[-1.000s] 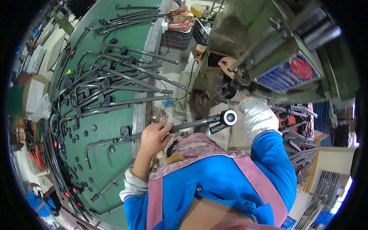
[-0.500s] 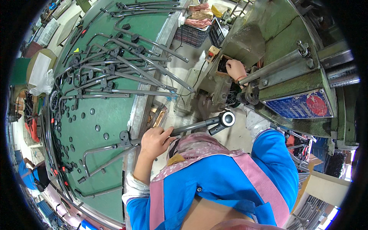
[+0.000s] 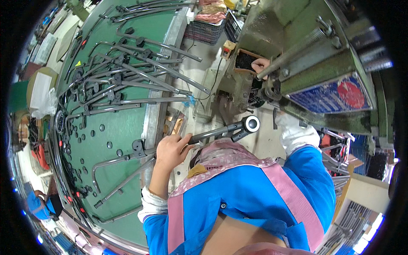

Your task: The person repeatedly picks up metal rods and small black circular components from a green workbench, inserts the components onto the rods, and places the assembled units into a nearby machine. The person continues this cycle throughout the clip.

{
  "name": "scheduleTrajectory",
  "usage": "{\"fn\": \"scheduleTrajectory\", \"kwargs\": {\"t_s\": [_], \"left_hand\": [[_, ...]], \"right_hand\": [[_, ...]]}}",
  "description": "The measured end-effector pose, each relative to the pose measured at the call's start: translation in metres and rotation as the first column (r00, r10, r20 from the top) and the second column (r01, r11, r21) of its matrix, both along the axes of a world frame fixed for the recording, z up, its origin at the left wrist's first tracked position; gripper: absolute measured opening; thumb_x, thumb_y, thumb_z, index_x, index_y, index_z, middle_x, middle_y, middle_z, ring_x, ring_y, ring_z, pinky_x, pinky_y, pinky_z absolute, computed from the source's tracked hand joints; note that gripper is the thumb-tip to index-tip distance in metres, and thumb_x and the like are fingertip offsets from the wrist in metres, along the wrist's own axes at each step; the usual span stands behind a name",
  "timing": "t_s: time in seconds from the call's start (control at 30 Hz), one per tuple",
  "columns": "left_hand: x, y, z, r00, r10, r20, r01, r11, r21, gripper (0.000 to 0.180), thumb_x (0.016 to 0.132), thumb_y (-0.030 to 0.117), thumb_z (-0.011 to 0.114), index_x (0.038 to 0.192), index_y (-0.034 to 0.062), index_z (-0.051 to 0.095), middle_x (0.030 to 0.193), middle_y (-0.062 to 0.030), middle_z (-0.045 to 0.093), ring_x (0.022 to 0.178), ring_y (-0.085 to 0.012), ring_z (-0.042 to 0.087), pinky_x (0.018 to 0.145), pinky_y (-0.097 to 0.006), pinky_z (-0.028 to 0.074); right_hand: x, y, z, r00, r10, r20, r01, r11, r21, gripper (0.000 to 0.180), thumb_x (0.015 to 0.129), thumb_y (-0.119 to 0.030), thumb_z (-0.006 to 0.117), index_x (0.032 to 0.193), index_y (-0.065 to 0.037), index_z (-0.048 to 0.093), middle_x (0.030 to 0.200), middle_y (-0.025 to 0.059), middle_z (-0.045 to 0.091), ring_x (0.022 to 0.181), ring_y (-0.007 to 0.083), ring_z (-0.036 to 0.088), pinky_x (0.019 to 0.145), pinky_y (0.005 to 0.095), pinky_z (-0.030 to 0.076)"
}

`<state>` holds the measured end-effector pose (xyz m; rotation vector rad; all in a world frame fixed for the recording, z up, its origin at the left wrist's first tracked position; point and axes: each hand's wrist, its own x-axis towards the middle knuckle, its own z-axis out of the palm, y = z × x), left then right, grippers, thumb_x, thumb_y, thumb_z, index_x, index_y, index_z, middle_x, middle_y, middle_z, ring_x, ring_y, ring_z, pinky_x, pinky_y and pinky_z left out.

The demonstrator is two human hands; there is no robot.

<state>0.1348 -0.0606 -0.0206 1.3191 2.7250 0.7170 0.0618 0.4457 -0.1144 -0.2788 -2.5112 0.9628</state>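
Note:
My left hand (image 3: 171,149) is wrapped round a dark grey metal tube frame (image 3: 211,133). The frame lies across the table edge, with a bent loop on its left part and a round joint (image 3: 251,123) with a white ring at its right end. My right hand (image 3: 260,65) is at the right edge of a small box (image 3: 245,61) of small black parts, beside the green machine. A machine rod covers part of this hand; its fingers look closed, and anything in them is too small or hidden to make out.
Many similar tube frames (image 3: 127,70) lie piled on the green table (image 3: 123,127), with black round caps (image 3: 109,145) scattered nearby. The green machine (image 3: 314,80) with a spring and blue plate stands at right. A black crate (image 3: 206,32) with cloths sits behind.
My right hand has moved from inside the box of black parts to its right edge, partly behind the rod. My left hand keeps its hold on the tube frame. The view has shifted slightly.

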Motion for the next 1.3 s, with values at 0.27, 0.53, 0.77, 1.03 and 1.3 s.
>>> {"fn": "scheduleTrajectory", "kwargs": {"t_s": [0.27, 0.53, 0.77, 1.03, 1.3], "left_hand": [[-0.011, -0.005, -0.003, 0.999, -0.036, -0.023, 0.037, 0.999, 0.021, 0.033, 0.076, 0.031, 0.075, 0.104, 0.0145, 0.067, 0.066, -0.0053, 0.052, 0.062, -0.0267, 0.056, 0.057, -0.039, 0.044], [-0.014, -0.011, 0.0, 0.994, -0.104, -0.016, 0.105, 0.991, 0.08, 0.036, 0.076, 0.033, 0.074, 0.107, 0.0147, 0.067, 0.067, -0.0069, 0.053, 0.064, -0.0291, 0.057, 0.056, -0.041, 0.044], [-0.006, -0.033, -0.017, 0.993, -0.103, -0.063, 0.106, 0.993, 0.056, 0.036, 0.081, 0.042, 0.068, 0.108, 0.0185, 0.067, 0.075, -0.0051, 0.06, 0.073, -0.0271, 0.063, 0.063, -0.04, 0.049], [0.0, -0.061, -0.023, 1.0, -0.018, -0.002, 0.018, 0.995, 0.095, 0.038, 0.078, 0.045, 0.069, 0.108, 0.021, 0.068, 0.075, -0.0041, 0.061, 0.078, -0.0261, 0.065, 0.069, -0.039, 0.05], [0.018, -0.086, -0.036, 0.99, 0.089, -0.106, -0.071, 0.984, 0.162, 0.034, 0.073, 0.033, 0.074, 0.104, 0.0196, 0.067, 0.087, -0.002, 0.061, 0.087, -0.0228, 0.06, 0.079, -0.039, 0.047]], "right_hand": [[0.137, -0.132, 0.127, 0.956, 0.128, 0.263, 0.02, 0.869, -0.495, 0.024, 0.086, -0.025, 0.074, 0.092, -0.003, 0.069, 0.076, 0.003, 0.066, 0.068, 0.0102, 0.061, 0.062, 0.0254, 0.051], [0.139, -0.148, 0.106, 0.997, 0.021, 0.072, 0.014, 0.89, -0.455, 0.02, 0.086, -0.005, 0.07, 0.106, 0.001, 0.068, 0.091, 0.0047, 0.069, 0.076, 0.0112, 0.062, 0.068, 0.0259, 0.052], [0.153, -0.145, 0.094, 1.0, 0.009, -0.007, -0.007, 0.99, 0.139, 0.02, 0.092, -0.011, 0.063, 0.107, 0.0, 0.069, 0.096, 0.0109, 0.072, 0.083, 0.0137, 0.069, 0.074, 0.0275, 0.053], [0.173, -0.143, 0.082, 0.859, 0.325, 0.396, -0.222, 0.933, -0.284, 0.032, 0.094, -0.026, 0.061, 0.109, 0.001, 0.066, 0.1, 0.0108, 0.068, 0.094, 0.0201, 0.063, 0.083, 0.0324, 0.049], [0.209, -0.243, 0.07, 0.852, 0.415, 0.32, 0.088, 0.489, -0.868, 0.048, 0.088, -0.023, 0.066, 0.127, -0.003, 0.046, 0.099, 0.0118, 0.059, 0.074, 0.0227, 0.067, 0.056, 0.0296, 0.057]]}}
